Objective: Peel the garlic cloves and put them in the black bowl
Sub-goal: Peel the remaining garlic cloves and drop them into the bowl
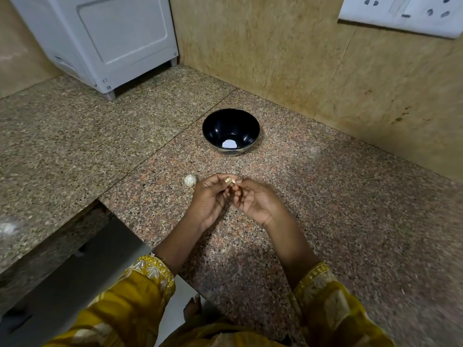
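The clove (231, 181) is almost wholly hidden between the fingertips of the left hand (209, 199) and right hand (254, 202); its skin cannot be judged. The white patch (229, 144) in the bowl (218, 126) may be glare or a clove. The top edge cuts off the appliance (112, 38) and socket plate (400, 16); the bottom edge cuts the sleeves (140, 291).

Speckled granite counter (325, 209), black bowl (230, 131), garlic bulb (190, 181), white appliance (105, 41)
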